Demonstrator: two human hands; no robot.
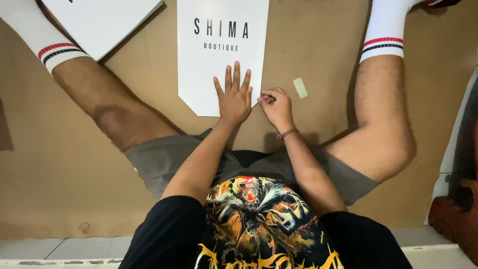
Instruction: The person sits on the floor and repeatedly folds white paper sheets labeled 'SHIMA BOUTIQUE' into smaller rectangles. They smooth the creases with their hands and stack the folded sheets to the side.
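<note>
Left hand (234, 97): flat, palm down, fingers spread, pressing on the lower end of the white paper bag (219, 55). Not gripping anything, just holding it in place.

Right hand (277, 105): fingers curled in, tips pinched together right at the bag's lower right edge, just beside the left hand. Looks like it's nipping the paper edge or something tiny there, honestly can't tell which. There's a thin reddish wrist cord (288, 133) on that arm.

White paper bag: lies flat on the brown cardboard sheet (318, 60) between the person's spread legs, long and rectangular, with the near end cut to angled corners so it tapers. Plain white with dark lettering in the upper half, a large line and a smaller one under it.

Second white bag (102, 20): same white stuff, top left, lying tilted, partly out of frame, well apart from the hands, near the left leg's sock.

Pale strip (300, 87): small greenish-cream rectangle, like a sticker or tape backing, on the cardboard just right of the right hand, not touching it.

Socks (386, 27): white with red and dark stripes, both legs.

Floor edge: pale tiles (74, 247) along the bottom, dark reddish wooden furniture (455, 214) at the far right.
</note>
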